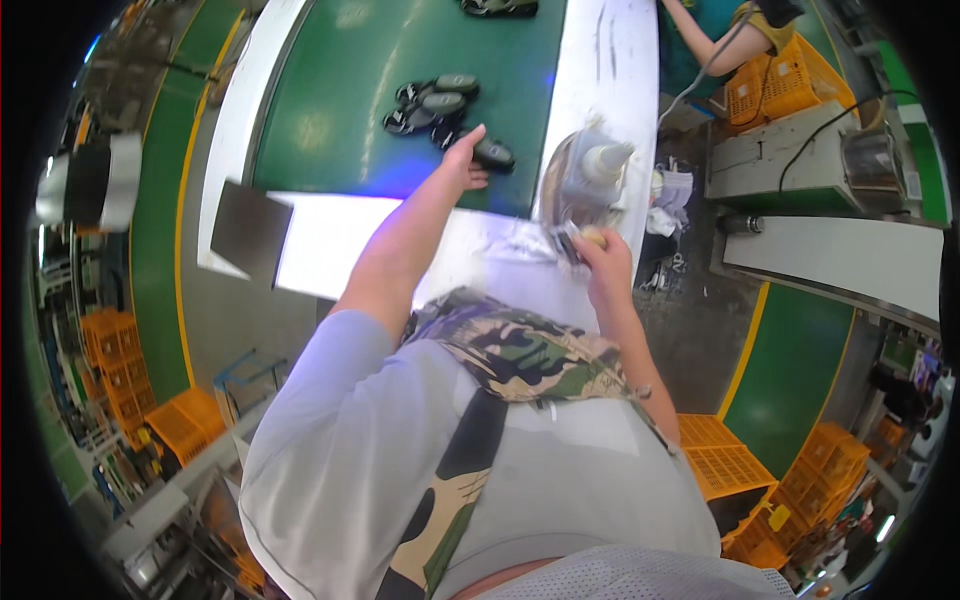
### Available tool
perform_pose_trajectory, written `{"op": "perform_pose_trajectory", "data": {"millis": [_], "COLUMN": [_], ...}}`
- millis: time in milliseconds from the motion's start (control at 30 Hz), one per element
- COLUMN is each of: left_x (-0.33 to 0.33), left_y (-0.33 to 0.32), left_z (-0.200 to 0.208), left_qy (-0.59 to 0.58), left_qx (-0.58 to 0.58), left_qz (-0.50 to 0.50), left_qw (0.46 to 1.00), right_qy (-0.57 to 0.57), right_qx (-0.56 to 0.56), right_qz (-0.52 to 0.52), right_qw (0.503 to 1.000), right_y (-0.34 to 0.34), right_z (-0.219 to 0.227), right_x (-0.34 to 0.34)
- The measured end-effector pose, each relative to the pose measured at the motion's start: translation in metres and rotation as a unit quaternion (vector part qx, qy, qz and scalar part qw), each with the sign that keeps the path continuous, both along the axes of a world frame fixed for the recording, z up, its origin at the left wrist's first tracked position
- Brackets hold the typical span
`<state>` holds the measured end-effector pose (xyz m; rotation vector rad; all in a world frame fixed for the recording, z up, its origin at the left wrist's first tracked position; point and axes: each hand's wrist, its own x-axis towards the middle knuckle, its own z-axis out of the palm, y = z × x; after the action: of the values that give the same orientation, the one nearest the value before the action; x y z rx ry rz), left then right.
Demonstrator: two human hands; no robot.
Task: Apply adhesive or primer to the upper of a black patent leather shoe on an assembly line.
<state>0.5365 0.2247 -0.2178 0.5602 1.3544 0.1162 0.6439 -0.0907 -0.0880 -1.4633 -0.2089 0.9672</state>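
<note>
My left hand [465,163] reaches over the green conveyor belt [340,110], its fingers apart. It is right at a dark shoe [493,153] with a grey-green sole; whether it touches the shoe I cannot tell. Just beyond lie more dark shoes [440,103], close together on their sides. Near the front edge of the white table, my right hand [606,255] is closed around what looks like a brush [568,246] with a pale handle, partly hidden by the fingers. Beside it stands a translucent bottle [592,180] with a cone-shaped nozzle, on a round brownish dish.
Another dark shoe [499,7] lies farther up the belt. A white ledge [610,60] runs along the belt's right side. A co-worker's arm [715,45] shows at the upper right, near an orange crate [785,85]. More orange crates [185,425] stand on the floor.
</note>
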Motion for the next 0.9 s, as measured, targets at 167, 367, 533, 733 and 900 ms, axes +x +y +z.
{"op": "perform_pose_trajectory", "data": {"millis": [167,367,533,733,900], "left_x": [0.014,-0.068,-0.102,-0.170,-0.224], "left_y": [0.026,0.011,-0.021,-0.051,-0.072], "left_z": [-0.039,0.009,0.137,0.177,0.234], "left_qy": [-0.046,-0.251,-0.507,-0.174,-0.086], "left_qx": [-0.047,-0.062,0.104,0.516,0.837], "left_qz": [0.134,0.099,0.001,-0.140,-0.224], "left_qw": [0.989,0.961,0.855,0.827,0.492], "right_qy": [0.009,0.027,-0.015,-0.103,-0.116], "right_qx": [-0.012,0.019,0.072,0.150,0.185], "right_qz": [-0.100,-0.012,0.044,0.135,0.253], "right_qw": [0.995,0.999,0.996,0.974,0.942], "right_y": [-0.046,0.001,0.069,0.162,0.206], "right_z": [-0.007,-0.001,0.016,0.056,0.082], "right_x": [0.024,0.014,0.005,-0.015,-0.066]}}
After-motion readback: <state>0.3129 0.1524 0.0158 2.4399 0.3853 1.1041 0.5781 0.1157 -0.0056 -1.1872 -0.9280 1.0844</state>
